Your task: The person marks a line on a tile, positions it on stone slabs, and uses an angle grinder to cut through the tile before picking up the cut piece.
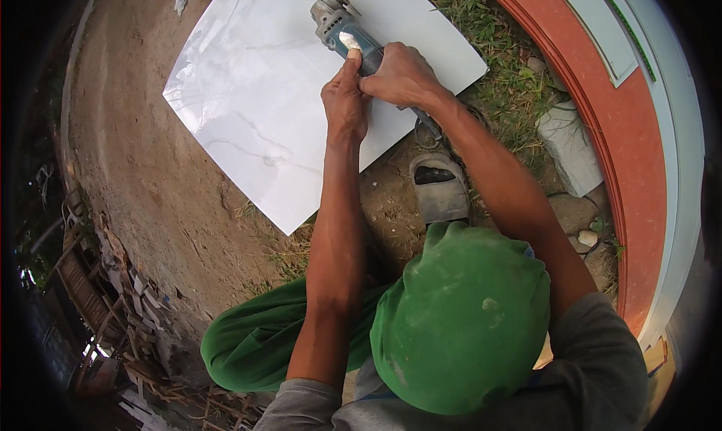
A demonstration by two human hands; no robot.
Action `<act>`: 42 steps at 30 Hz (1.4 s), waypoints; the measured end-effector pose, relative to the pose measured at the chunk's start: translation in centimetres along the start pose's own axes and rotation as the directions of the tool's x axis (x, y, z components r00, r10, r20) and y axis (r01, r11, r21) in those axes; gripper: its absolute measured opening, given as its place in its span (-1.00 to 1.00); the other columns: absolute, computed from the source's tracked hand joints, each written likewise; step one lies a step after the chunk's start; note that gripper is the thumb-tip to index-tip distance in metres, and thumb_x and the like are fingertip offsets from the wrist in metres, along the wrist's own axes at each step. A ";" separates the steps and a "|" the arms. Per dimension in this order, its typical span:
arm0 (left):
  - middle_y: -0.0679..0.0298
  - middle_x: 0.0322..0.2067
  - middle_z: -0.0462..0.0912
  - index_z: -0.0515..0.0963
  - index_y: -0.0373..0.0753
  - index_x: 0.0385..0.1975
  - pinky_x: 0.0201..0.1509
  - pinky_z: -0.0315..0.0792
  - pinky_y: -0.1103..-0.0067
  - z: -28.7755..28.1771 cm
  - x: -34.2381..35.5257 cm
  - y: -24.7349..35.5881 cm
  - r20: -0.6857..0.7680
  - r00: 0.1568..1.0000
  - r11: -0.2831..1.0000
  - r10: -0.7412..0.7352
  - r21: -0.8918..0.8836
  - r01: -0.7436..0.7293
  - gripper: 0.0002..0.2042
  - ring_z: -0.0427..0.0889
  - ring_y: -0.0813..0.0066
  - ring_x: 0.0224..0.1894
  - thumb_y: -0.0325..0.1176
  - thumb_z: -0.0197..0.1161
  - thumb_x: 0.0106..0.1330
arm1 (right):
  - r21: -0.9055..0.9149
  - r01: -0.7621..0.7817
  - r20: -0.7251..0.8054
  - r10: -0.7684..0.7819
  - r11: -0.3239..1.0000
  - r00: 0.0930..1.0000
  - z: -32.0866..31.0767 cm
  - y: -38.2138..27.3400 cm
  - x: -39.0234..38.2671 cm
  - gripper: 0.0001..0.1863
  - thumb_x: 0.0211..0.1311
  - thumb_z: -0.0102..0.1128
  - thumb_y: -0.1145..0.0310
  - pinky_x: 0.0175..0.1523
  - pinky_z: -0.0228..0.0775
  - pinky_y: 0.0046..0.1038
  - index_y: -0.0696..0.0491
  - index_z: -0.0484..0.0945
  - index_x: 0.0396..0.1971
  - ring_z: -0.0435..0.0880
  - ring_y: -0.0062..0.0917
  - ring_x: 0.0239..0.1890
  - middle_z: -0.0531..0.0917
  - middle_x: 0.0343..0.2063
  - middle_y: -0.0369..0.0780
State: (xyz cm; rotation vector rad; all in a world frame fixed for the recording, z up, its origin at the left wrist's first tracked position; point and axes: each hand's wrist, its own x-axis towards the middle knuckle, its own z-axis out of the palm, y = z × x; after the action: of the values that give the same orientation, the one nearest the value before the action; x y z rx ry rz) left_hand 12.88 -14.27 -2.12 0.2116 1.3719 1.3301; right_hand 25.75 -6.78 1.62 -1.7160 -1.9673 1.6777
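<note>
Beyond the grey slipper (442,199), the left hand (346,106) and right hand (403,74) both grip an angle grinder (367,47), over the glossy white slab (244,122), nearer its right corner than its left

Smooth, glossy panel (248,92) (almost mirror-like); plastic-bodied grinder (362,41), its metal head (329,14) dull.

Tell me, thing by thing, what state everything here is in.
Angle grinder: held above the slab; running or stopped, cannot tell.
Left grip: closed on the grinder, thumb along its body.
Right grip: closed around the grinder's rear end.
White slab: lying flat, glossy.
Power cord: attached to the grinder, loosely looped.
Green trousers: bent at the knees, dusty on the right knee.
Grey block: lying on the ground.
</note>
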 end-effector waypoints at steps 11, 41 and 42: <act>0.13 -0.07 0.76 0.65 -0.47 0.11 0.12 0.58 0.41 -0.5 -1.0 -1.6 0.036 0.999 0.999 -0.031 0.043 0.029 -0.42 0.72 0.38 -0.05 0.06 0.41 0.55 | -0.029 0.027 -0.049 -0.028 0.999 0.998 0.3 1.4 -1.3 -0.55 0.07 0.51 0.10 -0.34 0.65 -0.25 0.28 0.69 -0.46 0.78 -0.28 -0.57 0.72 -0.63 -0.07; 0.41 -0.45 0.64 0.77 -0.39 -0.11 -0.35 0.40 0.59 2.0 -5.2 -3.8 -0.040 0.999 0.998 -0.036 -0.054 0.034 -0.57 0.50 0.67 -0.46 -0.02 0.43 0.58 | -0.055 0.008 -0.036 -0.010 0.998 0.999 0.2 4.5 -4.4 -0.41 0.00 0.52 0.08 -0.01 0.70 -0.08 0.43 0.71 -0.32 0.86 0.09 -0.14 0.80 -0.30 0.22; 0.42 -0.46 0.64 0.77 -0.38 -0.13 -0.35 0.40 0.59 1.8 -5.3 -3.9 -0.030 0.999 0.998 -0.039 -0.054 0.037 -0.58 0.49 0.67 -0.46 -0.02 0.43 0.58 | -0.057 0.013 -0.038 -0.015 0.998 0.999 0.3 4.6 -4.6 -0.41 0.00 0.52 0.08 -0.01 0.70 -0.07 0.43 0.71 -0.32 0.86 0.10 -0.15 0.80 -0.30 0.23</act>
State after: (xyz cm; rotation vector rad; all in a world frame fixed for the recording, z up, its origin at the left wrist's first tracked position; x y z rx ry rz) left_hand 18.13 -18.59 -1.58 0.1286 1.3580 1.3419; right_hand 30.46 -11.18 0.88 -1.7346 -2.0250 1.5872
